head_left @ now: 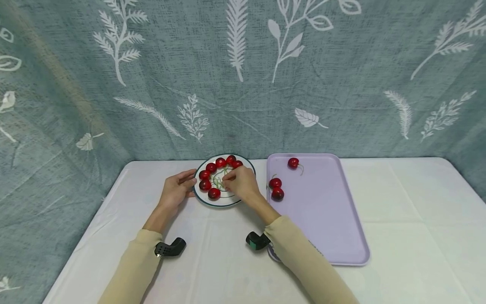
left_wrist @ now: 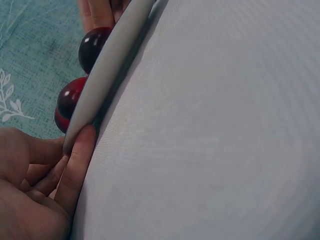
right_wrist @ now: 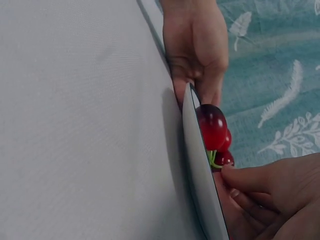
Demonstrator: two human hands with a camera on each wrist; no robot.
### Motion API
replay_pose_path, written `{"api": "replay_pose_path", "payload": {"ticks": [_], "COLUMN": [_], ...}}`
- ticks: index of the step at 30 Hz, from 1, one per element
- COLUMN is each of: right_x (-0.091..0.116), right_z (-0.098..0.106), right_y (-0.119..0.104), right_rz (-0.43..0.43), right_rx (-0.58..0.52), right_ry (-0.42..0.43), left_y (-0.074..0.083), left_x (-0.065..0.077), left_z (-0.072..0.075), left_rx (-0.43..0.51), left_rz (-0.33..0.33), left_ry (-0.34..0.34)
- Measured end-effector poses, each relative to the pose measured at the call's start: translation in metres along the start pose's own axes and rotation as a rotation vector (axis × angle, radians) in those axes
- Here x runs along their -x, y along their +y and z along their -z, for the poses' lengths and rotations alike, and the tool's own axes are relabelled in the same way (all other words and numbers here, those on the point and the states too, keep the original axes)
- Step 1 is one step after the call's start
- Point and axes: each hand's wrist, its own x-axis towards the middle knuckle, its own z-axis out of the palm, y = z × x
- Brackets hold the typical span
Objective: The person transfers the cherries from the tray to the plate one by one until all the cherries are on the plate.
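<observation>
A white plate point(head_left: 225, 202) with a dark rim bears several red cherries point(head_left: 214, 194) in a ring, their green stems point(head_left: 218, 182) pointing inward. At the plate's left edge my left hand point(head_left: 175, 191) grips the rim, thumb above and fingers beneath, as the left wrist view shows. My right hand point(head_left: 243, 184) is over the plate's right side, thumb and forefinger pinched together at a green cherry stem point(right_wrist: 215, 161). It covers part of the ring of cherries in the head view.
Right of the plate lies a lilac tray point(head_left: 315, 207). One cherry point(head_left: 293, 163) sits near its far edge, and two more, a cherry point(head_left: 275, 183) and a darker cherry point(head_left: 277, 194), by its left edge. A patterned green curtain point(head_left: 228, 105) hangs behind the white-covered table point(head_left: 212, 261).
</observation>
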Motion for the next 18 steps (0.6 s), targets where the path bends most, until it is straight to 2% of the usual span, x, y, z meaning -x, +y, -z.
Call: {"api": "replay_pose_path", "payload": {"ticks": [9, 14, 18], "right_x": [0.003, 0.002, 0.0], "right_z": [0.004, 0.017, 0.034], "right_y": [-0.007, -0.009, -0.009], "right_rz": [-0.015, 0.01, -0.012], "right_rx": [-0.005, 0.04, -0.005], "right_ry": [-0.032, -0.024, -0.031], "left_y": [0.001, 0.001, 0.002], "left_x": [0.001, 0.001, 0.001], "left_z": [0.0, 0.0, -0.001], "left_rx": [-0.012, -0.012, -0.018], "left_rz": [0.004, 0.005, 0.01], "left_ry": [0.013, 0.009, 0.013]}}
